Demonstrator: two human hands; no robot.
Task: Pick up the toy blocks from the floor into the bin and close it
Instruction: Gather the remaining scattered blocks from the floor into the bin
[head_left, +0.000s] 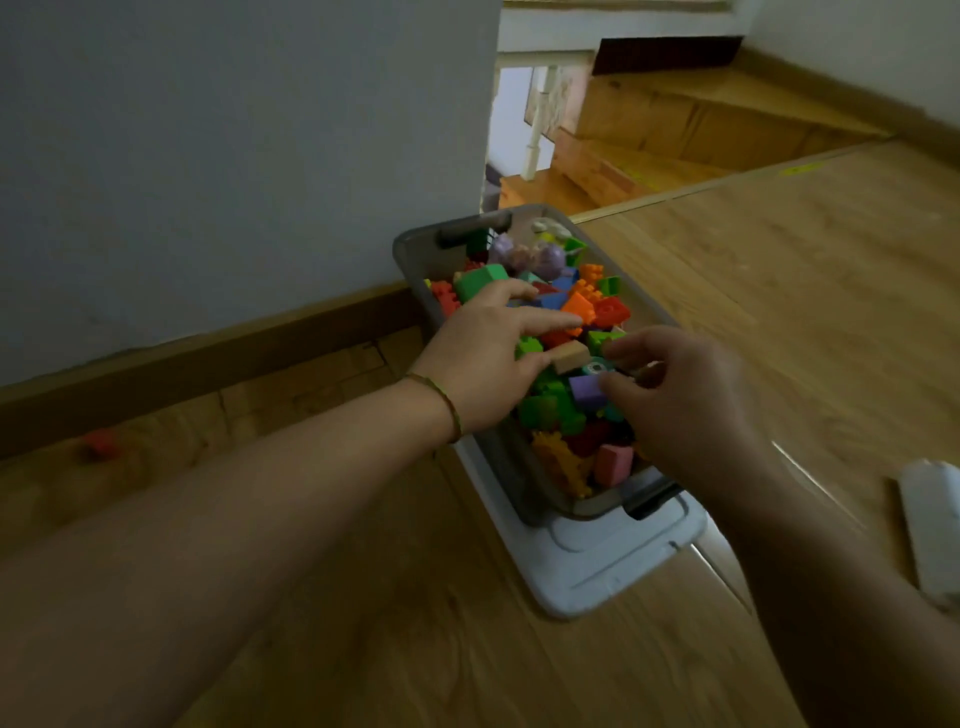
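The grey plastic bin (597, 506) stands on the wooden floor (779, 312) close to the wall, uncovered, resting on top of its pale lid (597, 566), which juts out at the near end. The bin is heaped with toy blocks (597, 306) in red, orange, green, blue, purple and pink.

Both hands reach over the near half of the heap. The left hand (483, 353), with a thin cord bracelet (441, 402) at the wrist, lies spread with fingers straight on the blocks, its thumb against a tan wooden block (571, 356). The right hand (685, 400) hovers just beside it with fingers curled down towards a purple block (587, 389); whether it grips anything cannot be told.

One red block (101, 444) lies on the floor, blurred, well to the left by the baseboard (208, 374). A white object (930, 530) lies at the right edge.
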